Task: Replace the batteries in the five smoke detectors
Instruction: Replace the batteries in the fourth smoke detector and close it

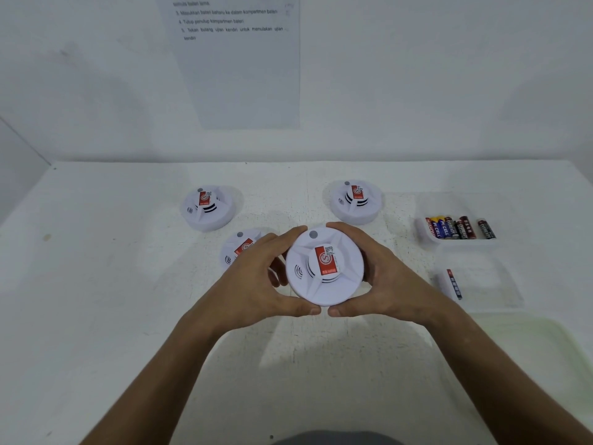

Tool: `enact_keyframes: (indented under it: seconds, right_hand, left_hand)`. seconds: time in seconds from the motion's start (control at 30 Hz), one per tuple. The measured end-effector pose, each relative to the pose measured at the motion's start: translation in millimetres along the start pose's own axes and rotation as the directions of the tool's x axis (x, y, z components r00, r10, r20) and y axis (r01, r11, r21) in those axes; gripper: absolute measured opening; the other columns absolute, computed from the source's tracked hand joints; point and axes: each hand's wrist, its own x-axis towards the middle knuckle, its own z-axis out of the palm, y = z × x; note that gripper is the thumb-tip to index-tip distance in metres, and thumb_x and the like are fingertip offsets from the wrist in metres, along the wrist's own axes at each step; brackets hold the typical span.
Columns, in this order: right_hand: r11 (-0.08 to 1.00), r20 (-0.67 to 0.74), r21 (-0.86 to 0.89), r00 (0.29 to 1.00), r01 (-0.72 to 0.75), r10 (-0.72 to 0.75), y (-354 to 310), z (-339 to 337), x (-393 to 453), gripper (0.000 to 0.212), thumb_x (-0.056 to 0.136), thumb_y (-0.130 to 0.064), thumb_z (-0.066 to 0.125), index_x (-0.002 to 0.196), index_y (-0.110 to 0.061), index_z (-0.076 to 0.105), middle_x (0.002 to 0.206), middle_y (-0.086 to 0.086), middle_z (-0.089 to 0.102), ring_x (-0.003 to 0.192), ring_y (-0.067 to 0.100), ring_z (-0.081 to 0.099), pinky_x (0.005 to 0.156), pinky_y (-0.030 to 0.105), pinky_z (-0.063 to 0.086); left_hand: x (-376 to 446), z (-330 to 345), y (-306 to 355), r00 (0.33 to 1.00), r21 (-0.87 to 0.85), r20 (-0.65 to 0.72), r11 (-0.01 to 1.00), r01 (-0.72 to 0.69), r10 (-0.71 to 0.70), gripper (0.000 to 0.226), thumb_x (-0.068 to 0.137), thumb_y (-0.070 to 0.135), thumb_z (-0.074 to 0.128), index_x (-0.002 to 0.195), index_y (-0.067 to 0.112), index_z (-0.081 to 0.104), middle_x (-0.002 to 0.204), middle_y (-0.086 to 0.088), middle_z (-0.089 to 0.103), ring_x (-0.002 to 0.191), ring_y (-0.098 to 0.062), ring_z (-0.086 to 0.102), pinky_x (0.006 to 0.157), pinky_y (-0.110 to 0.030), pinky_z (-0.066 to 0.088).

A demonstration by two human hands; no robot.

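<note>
A round white smoke detector (324, 265) with a red sticker on its raised centre is held above the white table between both hands. My left hand (256, 281) wraps its left rim and my right hand (382, 277) wraps its right rim, thumbs nearly touching at the near edge. Three more white detectors rest on the table: one at the back left (208, 207), one at the back right (356, 200), and one (239, 248) partly hidden behind my left hand. A clear tray (426, 234) at the right holds several AA batteries (455, 227).
A second clear tray (500, 284) nearer me on the right holds one battery (453, 284). A pale green tray (545, 348) lies at the right front. A printed instruction sheet (237, 59) hangs on the white wall behind the table (96, 284).
</note>
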Motion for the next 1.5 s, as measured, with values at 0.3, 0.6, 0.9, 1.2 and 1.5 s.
enact_keyframes:
  seconds: [0.3,0.6,0.9,1.2,1.5]
  right_hand:
    - [1.000,0.017,0.014,1.000,0.003,-0.003,0.6,-0.7,8.1,0.099,0.067,-0.007,0.090,0.147,-0.025,0.034,0.143,-0.014,0.050,0.134,0.013,0.048,0.103,0.038,0.052]
    - [0.999,0.007,-0.037,1.000,0.012,-0.012,-13.1,-9.1,37.2,0.092,0.065,-0.007,0.090,0.135,-0.039,0.040,0.132,-0.023,0.054,0.125,0.000,0.052,0.093,0.015,0.050]
    - [0.972,-0.053,-0.214,0.994,-0.101,0.091,-12.2,-22.8,108.7,0.093,0.060,-0.012,0.094,0.128,-0.042,0.038,0.111,-0.018,0.039,0.117,0.015,0.044,0.092,0.025,0.048]
    - [0.916,-0.122,-0.368,0.985,-0.159,0.122,10.7,-18.3,162.1,0.084,0.060,-0.017,0.094,0.132,-0.013,0.052,0.115,-0.001,0.052,0.114,0.022,0.051,0.097,0.036,0.046]
    - [0.870,-0.136,-0.434,0.971,-0.235,0.195,27.7,-8.5,178.4,0.063,0.061,-0.022,0.092,0.115,-0.010,0.060,0.112,0.007,0.068,0.103,0.026,0.062,0.090,0.039,0.051]
  left_hand:
    - [2.7,-4.9,-5.3,1.000,-0.022,0.018,0.999,0.025,-0.025,0.087,0.052,0.061,0.079,0.131,0.043,0.048,0.104,0.012,0.061,0.088,-0.014,0.061,0.069,-0.023,0.057]
    - [24.9,-27.0,-3.7,0.996,-0.029,0.084,0.999,0.021,-0.019,0.086,0.057,0.048,0.086,0.132,0.046,0.046,0.107,0.017,0.063,0.089,-0.013,0.061,0.072,-0.022,0.054]
    - [83.5,-56.9,-23.2,0.992,0.107,0.065,0.989,0.099,-0.107,0.067,0.061,0.028,0.090,0.115,0.042,0.053,0.094,0.027,0.055,0.094,-0.009,0.057,0.072,-0.018,0.050]
    - [120.5,-61.7,-68.9,0.976,0.179,0.028,0.961,0.210,-0.218,0.065,0.058,0.026,0.092,0.110,0.035,0.055,0.100,0.016,0.051,0.092,-0.008,0.052,0.075,-0.019,0.048]
    - [130.4,-51.1,-94.7,0.927,0.352,0.029,0.872,0.340,-0.373,0.080,0.048,0.054,0.087,0.118,0.028,0.057,0.114,0.000,0.060,0.105,-0.019,0.054,0.084,-0.031,0.045]
